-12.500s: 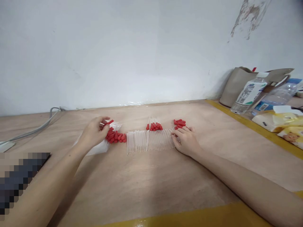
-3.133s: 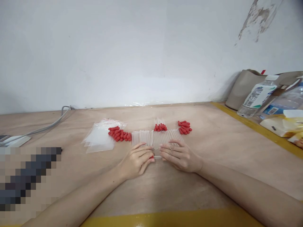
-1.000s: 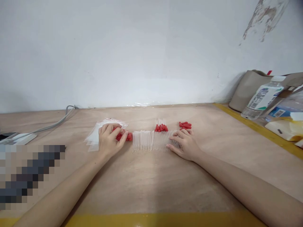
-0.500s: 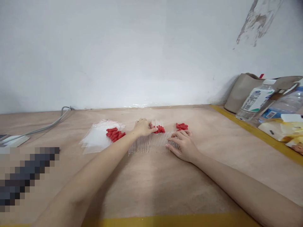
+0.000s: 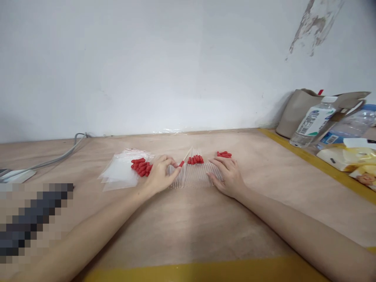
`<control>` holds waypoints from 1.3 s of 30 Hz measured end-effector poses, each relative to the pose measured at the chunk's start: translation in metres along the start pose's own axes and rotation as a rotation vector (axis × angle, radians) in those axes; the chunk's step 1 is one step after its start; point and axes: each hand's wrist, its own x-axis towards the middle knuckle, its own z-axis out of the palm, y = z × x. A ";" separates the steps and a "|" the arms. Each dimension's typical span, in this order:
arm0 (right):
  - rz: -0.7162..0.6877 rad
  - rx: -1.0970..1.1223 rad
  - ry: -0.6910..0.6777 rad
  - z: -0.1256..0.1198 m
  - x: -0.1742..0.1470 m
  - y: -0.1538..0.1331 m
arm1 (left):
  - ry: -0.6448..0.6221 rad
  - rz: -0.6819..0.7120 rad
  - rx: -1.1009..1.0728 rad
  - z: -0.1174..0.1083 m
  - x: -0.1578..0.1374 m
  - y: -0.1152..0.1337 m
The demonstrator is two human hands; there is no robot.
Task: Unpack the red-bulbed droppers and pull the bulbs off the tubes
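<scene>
A row of thin clear rods (image 5: 195,177) lies side by side on the table in front of me. My left hand (image 5: 161,171) is at the row's left end, thumb and fingers pinched on a thin pale stick with a red end (image 5: 181,163). The stick slants up and to the right. More red-ended sticks (image 5: 195,159) lie together at the far edge of the row, their pale points converging behind. My right hand (image 5: 229,176) rests against the right end of the rods, fingers spread, holding nothing I can see.
A pile of red pieces (image 5: 142,167) lies on clear plastic bags (image 5: 119,172) at the left. A smaller red pile (image 5: 224,154) sits beyond my right hand. At the right stand a bottle (image 5: 313,123) and a grey bag (image 5: 289,111). A cable (image 5: 64,156) runs along the left.
My left hand has drawn back toward me and to the left, and the pinched red-ended stick now shows. The red ends behind the rods look more evenly lined up. My right hand has barely moved.
</scene>
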 end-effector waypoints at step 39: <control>-0.387 0.328 -0.158 0.012 -0.001 -0.045 | 0.039 0.634 -0.011 0.007 -0.051 0.013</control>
